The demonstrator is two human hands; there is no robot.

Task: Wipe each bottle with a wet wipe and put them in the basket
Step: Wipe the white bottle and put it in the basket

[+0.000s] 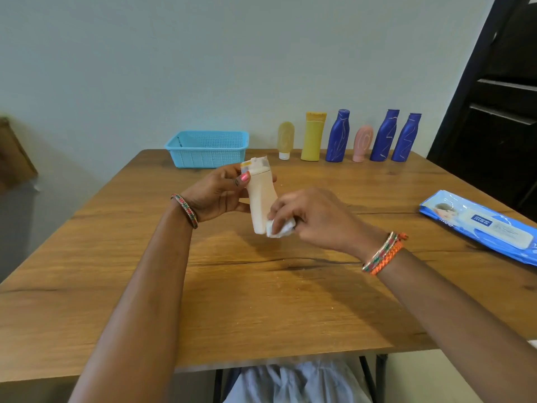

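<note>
Cream bottle (259,199) held above the surface (261,286), cap end up, left hand (216,196) gripping its upper half so the lower body stays exposed. Right hand (308,216) pinches a crumpled wet wipe (279,228) against the bottle's base, probably mid-wipe. Blue basket (207,148) waits behind; six bottles (348,138) stand in a row beside it; wipe pack (488,225) lies right, within reach.

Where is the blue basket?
In the head view, the blue basket sits at the table's far edge by the wall, left of the row of bottles.
</note>
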